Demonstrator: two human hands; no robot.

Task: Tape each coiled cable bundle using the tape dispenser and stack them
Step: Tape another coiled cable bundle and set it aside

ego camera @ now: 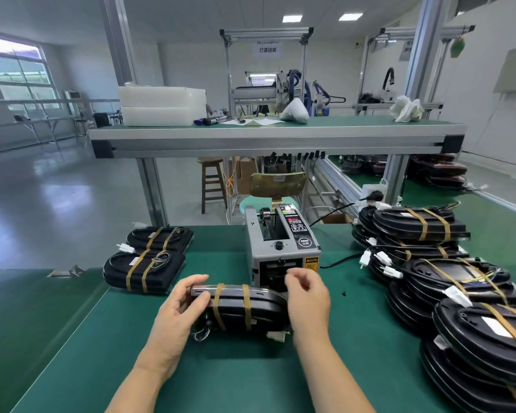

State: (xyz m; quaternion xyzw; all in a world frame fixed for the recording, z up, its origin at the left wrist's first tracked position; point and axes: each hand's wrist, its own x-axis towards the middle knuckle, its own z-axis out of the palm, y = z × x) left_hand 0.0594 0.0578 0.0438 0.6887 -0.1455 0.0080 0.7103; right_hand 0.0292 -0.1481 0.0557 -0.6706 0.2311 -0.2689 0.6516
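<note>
A black coiled cable bundle (245,308) with two tan tape bands stands tilted on the green table (102,338), right in front of the grey tape dispenser (280,248). My left hand (179,311) grips the bundle's left end. My right hand (309,296) hovers at its right end, close to the dispenser's outlet, with its fingers curled; whether it pinches a piece of tape I cannot tell. Two taped bundles (145,271) lie side by side at the left. A large pile of taped bundles (459,293) fills the right side.
A raised shelf (274,135) with white foam boxes and rags spans the back. Behind the dispenser stand a chair (277,181) and a wooden stool (212,183). The dispenser's black power cord (340,260) runs to the right.
</note>
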